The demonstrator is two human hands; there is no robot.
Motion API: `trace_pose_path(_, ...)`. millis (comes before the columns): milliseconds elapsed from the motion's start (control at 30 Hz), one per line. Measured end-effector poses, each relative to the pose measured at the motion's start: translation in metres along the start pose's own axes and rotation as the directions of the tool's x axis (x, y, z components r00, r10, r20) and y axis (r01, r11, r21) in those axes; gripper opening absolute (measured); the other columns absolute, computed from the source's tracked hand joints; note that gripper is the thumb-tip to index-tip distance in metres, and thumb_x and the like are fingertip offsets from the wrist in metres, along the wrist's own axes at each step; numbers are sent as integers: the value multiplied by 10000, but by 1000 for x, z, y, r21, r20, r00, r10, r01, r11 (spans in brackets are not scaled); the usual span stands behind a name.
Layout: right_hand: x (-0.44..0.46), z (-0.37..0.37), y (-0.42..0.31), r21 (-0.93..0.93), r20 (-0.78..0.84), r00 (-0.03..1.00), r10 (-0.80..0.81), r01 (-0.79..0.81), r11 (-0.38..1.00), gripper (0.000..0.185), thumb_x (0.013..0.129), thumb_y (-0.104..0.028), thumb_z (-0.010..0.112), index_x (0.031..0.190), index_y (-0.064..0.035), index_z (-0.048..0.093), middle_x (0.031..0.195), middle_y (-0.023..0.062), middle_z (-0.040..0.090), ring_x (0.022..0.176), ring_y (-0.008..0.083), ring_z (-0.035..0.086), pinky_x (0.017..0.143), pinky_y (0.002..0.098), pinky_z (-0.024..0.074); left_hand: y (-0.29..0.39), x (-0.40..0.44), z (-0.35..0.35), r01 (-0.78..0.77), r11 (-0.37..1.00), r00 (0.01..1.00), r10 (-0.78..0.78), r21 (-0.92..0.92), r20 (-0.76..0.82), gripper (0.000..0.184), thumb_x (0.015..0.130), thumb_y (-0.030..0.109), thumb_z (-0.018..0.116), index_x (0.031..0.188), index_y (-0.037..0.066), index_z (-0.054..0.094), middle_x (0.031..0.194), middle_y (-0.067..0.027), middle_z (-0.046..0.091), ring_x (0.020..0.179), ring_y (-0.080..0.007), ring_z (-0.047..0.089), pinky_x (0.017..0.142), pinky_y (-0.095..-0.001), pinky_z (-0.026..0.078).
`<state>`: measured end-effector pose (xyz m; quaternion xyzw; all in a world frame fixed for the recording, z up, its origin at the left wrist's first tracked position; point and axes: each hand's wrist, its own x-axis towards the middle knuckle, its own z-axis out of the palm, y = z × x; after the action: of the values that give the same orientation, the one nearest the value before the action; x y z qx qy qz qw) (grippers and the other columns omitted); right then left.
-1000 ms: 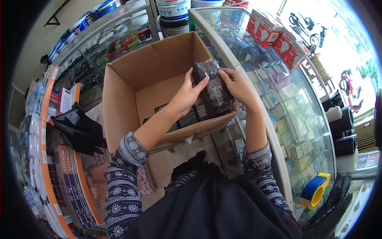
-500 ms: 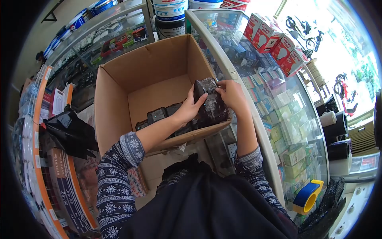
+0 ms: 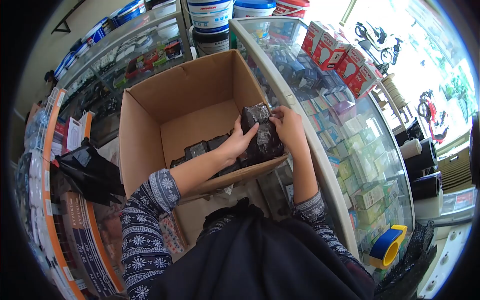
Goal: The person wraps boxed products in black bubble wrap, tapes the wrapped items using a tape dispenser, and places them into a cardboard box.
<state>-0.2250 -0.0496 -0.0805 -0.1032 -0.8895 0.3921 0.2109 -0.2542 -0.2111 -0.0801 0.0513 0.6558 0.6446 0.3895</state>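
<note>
Fingers of both hands grasp a black-wrapped bundle (image 3: 267,145) at the near right corner of a cardboard box (image 3: 137,145). Just left of the box sits a black plastic bag (image 3: 87,167). Inside the box, dark packages (image 3: 197,149) line the near wall beneath the left forearm, where a dropped elbow could nudge them askew. The left hand (image 3: 236,144) lays its thumb across the bundle's face; that thumb could slide on the shiny wrap, tipping the load leftward. The right hand (image 3: 290,127) pinches the upper right edge, where a hard tug could tear the film. To the box's right, a glass counter (image 3: 325,175) stands close, near enough for knuckles to knock its frame. Whether the bundle touches the box's floor cannot be told.
</note>
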Motion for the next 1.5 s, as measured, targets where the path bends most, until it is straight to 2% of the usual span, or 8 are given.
trace_pose_path(233, -6, 4, 9, -76, -127, 991, -48, 39, 996, 185, 777, -99, 617, 907, 33, 610, 795, 203, 636, 767, 344, 622, 689, 377, 476, -11, 14, 4, 92, 995, 995, -94, -41, -43, 900, 829, 632, 431, 1397, 255, -157, 1437, -142, 178, 1258, -311, 323, 902, -569, 347)
trace_pose_path(433, -18, -5, -2, 15, -131, 991, -1, 3, 1000, 220, 814, -155, 596, 939, 25, 582, 846, 203, 600, 784, 362, 586, 699, 418, 460, -33, 34, -10, -72, 945, 990, 108, -319, 96, 884, 835, 690, 243, 1401, 132, -144, 1444, -149, 139, 1278, -271, 309, 1043, -415, 284)
trace_pose_path(467, -21, -6, -5, 23, -148, 989, 6, -2, 1000, 220, 818, -157, 594, 950, 17, 580, 863, 197, 601, 787, 358, 587, 696, 414, 463, -24, 19, -3, -141, 940, 989, 149, -310, 4, 795, 874, 645, 215, 1414, 75, 83, 1449, -132, 205, 1342, -256, 180, 1079, -467, 142)
trace_pose_path(667, -53, -37, -31, 113, -277, 961, -4, 36, 993, 240, 822, -154, 600, 1020, -20, 574, 913, 158, 599, 798, 310, 602, 686, 373, 472, 22, -55, 4, -298, 883, 950, 238, -363, -202, 833, 859, 662, 242, 1430, 90, 40, 1480, -188, -30, 1372, -313, -43, 1085, -450, -34)
trace_pose_path(933, -148, -111, -45, -13, -520, 853, -50, 51, 999, 277, 790, -15, 622, 1064, -25, 580, 893, 126, 600, 787, 208, 617, 663, 286, 501, 14, -64, 124, -879, 436, 476, 830, -192, -292, 701, 924, 551, 145, 1406, 43, 153, 1471, -132, 144, 1361, -281, 118, 1097, -423, 56)
trace_pose_path(1167, -266, -178, -68, -236, -834, 539, -117, -157, 959, 283, 776, 41, 592, 1055, -10, 582, 906, 112, 619, 771, 202, 622, 653, 291, 503, -25, -84, 230, -758, 473, 461, 876, -449, 143, 671, 936, 516, 138, 1390, 24, 176, 1456, -141, 185, 1330, -280, 221, 1080, -420, 142)
trace_pose_path(1333, -351, -212, -85, -163, -981, 182, -68, -579, 799, 237, 791, -22, 599, 1027, -10, 578, 893, 125, 604, 795, 269, 606, 659, 328, 485, -38, -107, 281, -771, 552, 74, 575, -319, 815, 573, 913, 324, 454, 1367, 45, 244, 1434, -204, 172, 1298, -366, 256, 1015, -456, 292)
trace_pose_path(1500, -455, -262, -55, -37, -977, -40, -207, -935, 352, 182, 828, -99, 591, 990, -18, 587, 914, 132, 587, 857, 282, 588, 726, 354, 475, -66, -134, 333, -909, 376, -108, 208, -181, 972, 636, 869, 232, 564, 1394, 120, 223, 1427, -292, 78, 1305, -454, 192, 1036, -450, 249)
